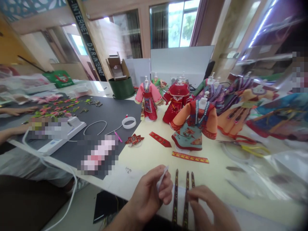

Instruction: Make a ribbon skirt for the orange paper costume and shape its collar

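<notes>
My left hand (149, 194) is shut on a thin white strip (162, 177), pinched upright between thumb and fingers. Several narrow dark ribbons with gold embroidery (186, 200) lie side by side on the cream table (144, 160), between my hands. My right hand (209, 205) rests at their right side, its fingers touching the nearest ribbon; I cannot tell whether it grips it. Just beyond lie a red patterned trim strip (160, 139) and an orange-red trim strip (190, 157). Farther on stands a doll-sized orange and teal dress (193, 126).
More miniature dresses on stands (176, 102) crowd the far table. Scissors (247, 144) and clear plastic lie to the right. A black mat (103, 112) holds white tubing and small flowers, with a co-worker's hands (16, 111) at its left end.
</notes>
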{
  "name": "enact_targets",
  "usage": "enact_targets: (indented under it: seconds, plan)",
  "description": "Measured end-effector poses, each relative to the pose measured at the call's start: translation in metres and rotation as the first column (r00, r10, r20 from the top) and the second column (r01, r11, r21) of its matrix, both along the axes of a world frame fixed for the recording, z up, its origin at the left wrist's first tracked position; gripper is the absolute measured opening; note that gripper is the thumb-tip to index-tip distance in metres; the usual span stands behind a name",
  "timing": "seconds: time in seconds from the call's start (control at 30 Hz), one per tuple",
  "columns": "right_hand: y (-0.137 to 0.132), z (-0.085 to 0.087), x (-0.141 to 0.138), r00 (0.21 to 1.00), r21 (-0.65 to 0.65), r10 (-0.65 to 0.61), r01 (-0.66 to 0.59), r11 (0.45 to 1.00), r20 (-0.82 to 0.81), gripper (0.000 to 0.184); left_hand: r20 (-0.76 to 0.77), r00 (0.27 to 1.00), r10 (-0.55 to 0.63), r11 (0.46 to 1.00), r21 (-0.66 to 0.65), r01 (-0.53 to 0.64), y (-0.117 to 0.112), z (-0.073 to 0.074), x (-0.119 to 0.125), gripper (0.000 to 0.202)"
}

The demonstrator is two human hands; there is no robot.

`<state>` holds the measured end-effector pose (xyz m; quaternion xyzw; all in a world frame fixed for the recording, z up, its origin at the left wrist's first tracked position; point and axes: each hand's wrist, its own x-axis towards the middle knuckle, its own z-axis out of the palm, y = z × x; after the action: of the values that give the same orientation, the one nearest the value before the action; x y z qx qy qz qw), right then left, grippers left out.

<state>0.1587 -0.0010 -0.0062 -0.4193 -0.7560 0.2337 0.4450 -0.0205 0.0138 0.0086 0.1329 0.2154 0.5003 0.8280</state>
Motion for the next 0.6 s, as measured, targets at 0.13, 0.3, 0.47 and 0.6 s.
enact_targets:
  seconds: [0.13,0.3,0.47,0.6]
  plan:
    - [0.012,0.005,-0.009,0.987,-0.161,-0.009,-0.017,0.987,-0.162,0.009,0.08,0.988,-0.13,0.991,0.045,0.127,-0.003,-0.007,0.004,0.026]
    - [0.022,-0.001,-0.015,0.934,-0.24,0.173,-0.254,0.937,-0.311,0.022,0.095,0.956,-0.277,0.961,0.037,0.275,-0.008,-0.015,0.007,0.02]
    - [0.021,0.0,-0.012,0.911,-0.163,0.239,-0.306,0.938,-0.335,0.015,0.088,0.924,-0.372,0.928,0.02,0.372,-0.01,-0.019,0.01,0.015]
    - [0.02,0.006,-0.012,0.906,-0.141,0.242,-0.306,0.942,-0.348,0.009,0.082,0.909,-0.408,0.913,0.007,0.409,-0.009,-0.014,0.013,0.02]
